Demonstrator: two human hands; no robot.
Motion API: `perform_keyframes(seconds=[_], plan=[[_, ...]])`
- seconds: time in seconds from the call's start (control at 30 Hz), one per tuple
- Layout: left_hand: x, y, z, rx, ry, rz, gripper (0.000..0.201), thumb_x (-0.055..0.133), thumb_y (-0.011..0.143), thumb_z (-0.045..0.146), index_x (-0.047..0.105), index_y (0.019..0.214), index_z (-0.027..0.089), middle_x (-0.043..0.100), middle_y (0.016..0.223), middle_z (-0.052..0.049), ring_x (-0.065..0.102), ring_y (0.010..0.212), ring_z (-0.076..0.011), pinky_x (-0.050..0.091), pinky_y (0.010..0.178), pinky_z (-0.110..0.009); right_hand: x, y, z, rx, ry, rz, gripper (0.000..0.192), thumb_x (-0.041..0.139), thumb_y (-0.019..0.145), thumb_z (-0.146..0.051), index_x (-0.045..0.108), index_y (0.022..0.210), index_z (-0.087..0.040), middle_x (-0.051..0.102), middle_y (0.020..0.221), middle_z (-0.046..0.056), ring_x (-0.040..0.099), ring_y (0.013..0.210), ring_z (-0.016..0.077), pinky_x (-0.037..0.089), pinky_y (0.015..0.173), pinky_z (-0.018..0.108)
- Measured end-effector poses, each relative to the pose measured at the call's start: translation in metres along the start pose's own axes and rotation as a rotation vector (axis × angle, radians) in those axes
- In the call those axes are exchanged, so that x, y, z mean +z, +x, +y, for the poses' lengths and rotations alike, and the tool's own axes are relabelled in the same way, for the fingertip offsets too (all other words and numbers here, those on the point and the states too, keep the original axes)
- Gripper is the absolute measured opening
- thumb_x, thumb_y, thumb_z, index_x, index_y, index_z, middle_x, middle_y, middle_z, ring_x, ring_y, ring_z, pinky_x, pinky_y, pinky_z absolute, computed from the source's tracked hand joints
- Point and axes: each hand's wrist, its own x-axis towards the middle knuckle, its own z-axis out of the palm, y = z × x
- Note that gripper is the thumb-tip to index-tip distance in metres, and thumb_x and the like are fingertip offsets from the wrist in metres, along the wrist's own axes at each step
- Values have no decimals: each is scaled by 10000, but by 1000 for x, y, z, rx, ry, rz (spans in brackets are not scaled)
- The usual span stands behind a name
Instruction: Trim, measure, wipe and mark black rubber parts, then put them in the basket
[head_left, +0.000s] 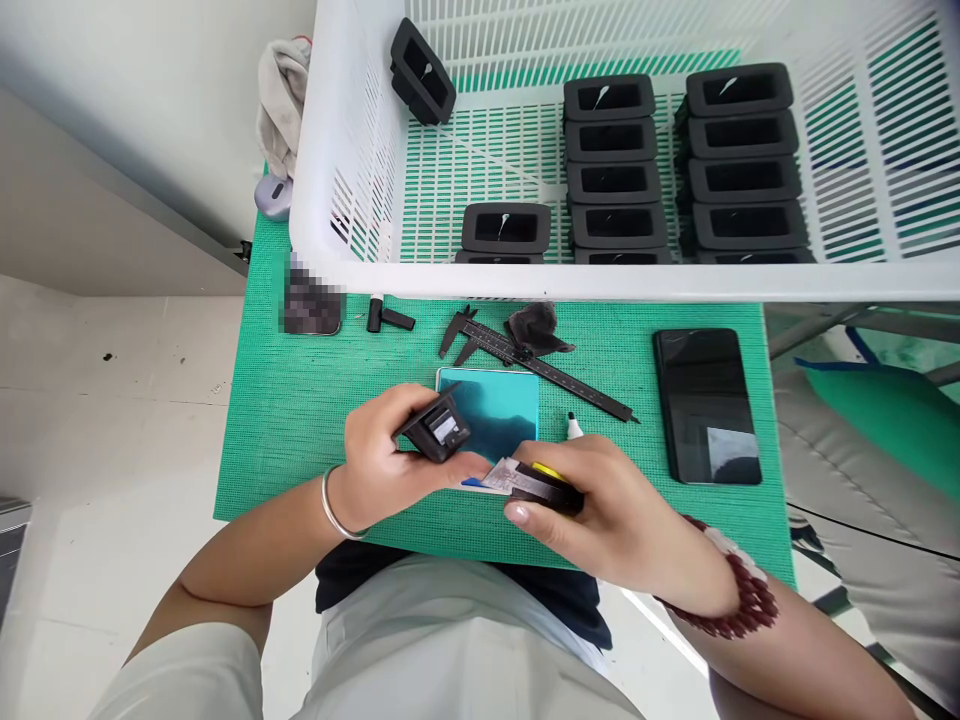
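**Mia:** What is the person holding?

**Ben:** The left hand (390, 465) is curled around a small black part (437, 430). The fingers are wrapped about it, so it is a firm hold. The part sits above the green mat (285, 420), just in front of a shiny blue-green plate (499, 405).

**Mia:** And the other hand?

**Ben:** The right hand (592, 510) is closed over a dark tool with a bit of yellow (547, 482). A small pale strip (501, 476) sticks out from it toward the left hand. It could be a label or tape. It is too small to be sure.

**Mia:** How should this be done well?

**Ben:** It looks best to keep the black part still and tilted, so its light little window faces up. The strip should then go on straight and flat. Both hands are close together, nearly touching, and that helps with small, slow moves.

**Mia:** What else is on the mat?

**Ben:** A black caliper (525, 355) lies behind the plate, with a dark cloth scrap (536, 328) touching it. A white marker tip (574, 427) is just beside the right hand. A black phone (707, 405) lies well off to the right.

**Mia:** And the big white thing?

**Ben:** That is a white basket (337, 150). Inside are 2 tall stacks of black parts (675, 165), a short stack (504, 230) beside them, and 1 more part (421, 72) leaning in the far corner. A grey rag (281, 100) lies outside the basket.
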Motion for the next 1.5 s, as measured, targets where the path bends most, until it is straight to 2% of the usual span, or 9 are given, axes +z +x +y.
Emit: perform_keyframes(seconds=[0.37,0.5,0.67,0.8,0.97,1.1,1.23,1.4,1.5], plan=[[-1,0,-1,-117,-117,-15,425,838,645,511,590,787,196,555,590,70,462,491,-57,366,447,-185,-2,-1,3,-5,5,111,411,516,930,-470,352,642,-226,293,524,-68,246,477,81,221,442,247],[1,0,-5,-408,-354,-156,425,856,629,476,577,773,190,519,602,62,452,515,-65,387,461,-188,-2,1,7,31,-94,300,365,525,919,-526,470,715,-228,512,562,-32,410,476,97,318,463,250],[4,1,-7,-729,-642,-331,427,868,624,374,563,863,194,590,773,-3,580,683,-135,515,605,-261,-5,4,19,-59,-499,542,270,505,939,-464,591,875,-217,648,669,23,560,560,151,396,550,284],[3,2,-5,-708,-622,-428,370,816,685,323,592,951,198,596,828,-18,581,719,-144,520,623,-268,-5,8,25,-187,-718,501,240,528,945,-391,627,839,-200,655,640,27,551,553,149,387,567,290],[2,6,-1,-590,-572,-550,299,781,654,234,555,847,198,540,698,30,495,588,-105,449,511,-224,-7,8,25,-309,-850,481,236,566,934,-370,634,794,-193,651,629,22,503,519,130,332,533,294],[1,8,-1,-579,-555,-550,276,769,663,222,565,847,194,551,697,27,503,581,-104,437,510,-224,-10,6,25,-206,-886,537,247,548,935,-383,649,803,-200,640,608,25,484,512,135,346,538,297],[1,8,-3,-605,-613,-542,339,835,621,278,583,830,190,557,700,25,511,589,-107,441,525,-233,-10,7,27,-222,-853,426,325,505,946,-449,656,791,-207,640,621,29,506,534,138,348,551,298],[3,6,-11,-824,-768,-483,409,875,592,337,573,821,183,517,709,34,517,601,-94,457,517,-216,-23,12,32,95,-955,565,360,449,963,-459,672,902,-184,652,673,63,536,580,171,337,565,299],[4,6,-17,-908,-933,-399,457,884,580,378,563,845,190,538,742,29,535,628,-100,499,547,-239,-38,9,32,289,-1015,508,406,432,952,-502,672,966,-175,607,618,59,505,549,182,265,516,291]])
